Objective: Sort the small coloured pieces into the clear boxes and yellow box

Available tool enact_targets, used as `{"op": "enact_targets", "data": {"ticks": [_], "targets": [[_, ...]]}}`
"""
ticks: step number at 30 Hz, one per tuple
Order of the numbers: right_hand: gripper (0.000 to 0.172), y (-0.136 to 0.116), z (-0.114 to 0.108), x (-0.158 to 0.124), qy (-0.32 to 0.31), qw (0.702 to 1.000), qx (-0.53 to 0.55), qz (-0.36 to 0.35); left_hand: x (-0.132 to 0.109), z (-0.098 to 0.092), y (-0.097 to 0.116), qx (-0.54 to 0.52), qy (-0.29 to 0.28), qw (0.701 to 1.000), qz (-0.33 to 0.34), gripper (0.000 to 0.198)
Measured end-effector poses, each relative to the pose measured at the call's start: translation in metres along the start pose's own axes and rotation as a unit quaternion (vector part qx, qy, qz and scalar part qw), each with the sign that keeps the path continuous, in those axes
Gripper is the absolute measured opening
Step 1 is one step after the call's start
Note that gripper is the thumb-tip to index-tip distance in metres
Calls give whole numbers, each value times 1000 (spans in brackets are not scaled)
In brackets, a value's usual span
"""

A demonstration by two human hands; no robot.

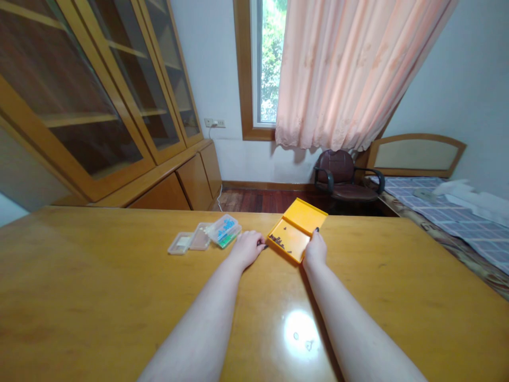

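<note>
My right hand (316, 250) grips the right side of a yellow plastic box (293, 240), its thumb on the rim. The box's hinged lid (306, 214) lies open on the far side. Inside, several small dark pieces (277, 241) gather mostly along the left wall; they are too small to name. Just left of the box, my left hand (248, 248) rests low at the table with its fingers curled together. Whatever those fingers hold, if anything, is hidden. Beside that hand stands a clear plastic case (224, 225) with blue and green pieces in it.
Left of the clear case, a clear lid or tray (200, 237) and a small clear box (180, 244) lie on the wooden table (119, 286). Beyond the table are a glass-door cabinet (131, 79), an office chair (344, 178) and a bed (429, 196).
</note>
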State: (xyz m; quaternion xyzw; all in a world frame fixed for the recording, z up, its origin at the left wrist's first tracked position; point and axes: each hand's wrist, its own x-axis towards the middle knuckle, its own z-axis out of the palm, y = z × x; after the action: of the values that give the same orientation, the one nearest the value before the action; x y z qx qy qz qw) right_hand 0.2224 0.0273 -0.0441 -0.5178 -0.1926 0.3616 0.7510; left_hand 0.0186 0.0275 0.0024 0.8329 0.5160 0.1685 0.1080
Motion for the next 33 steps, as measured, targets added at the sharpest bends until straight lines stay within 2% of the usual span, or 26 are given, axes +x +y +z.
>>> {"op": "enact_targets", "data": {"ticks": [4, 10, 12, 15, 18, 22, 29, 33], "targets": [[32, 2, 0, 0, 18, 1000, 2, 4, 2, 4, -2, 4, 0, 1000, -13, 10], [33, 4, 0, 0, 10, 1000, 12, 10, 4, 7, -5, 7, 4, 1000, -14, 12], [33, 5, -1, 2, 5, 1000, 10, 9, 4, 7, -6, 1, 20, 1000, -14, 10], [33, 8, -1, 4, 4, 1000, 10, 5, 5, 3, -5, -22, 73, 997, -11, 11], [32, 9, -1, 4, 5, 1000, 15, 1, 3, -2, 1, -56, 105, 992, 32, 12], [31, 7, 0, 2, -3, 1000, 15, 0, -1, -6, 8, -65, 82, 992, 77, 13], [30, 2, -1, 0, -11, 1000, 16, -6, 2, -3, 5, -56, 84, 994, 35, 12], [30, 2, 0, 0, -12, 1000, 15, -4, 1, -4, 5, -50, 76, 995, 47, 12]]}}
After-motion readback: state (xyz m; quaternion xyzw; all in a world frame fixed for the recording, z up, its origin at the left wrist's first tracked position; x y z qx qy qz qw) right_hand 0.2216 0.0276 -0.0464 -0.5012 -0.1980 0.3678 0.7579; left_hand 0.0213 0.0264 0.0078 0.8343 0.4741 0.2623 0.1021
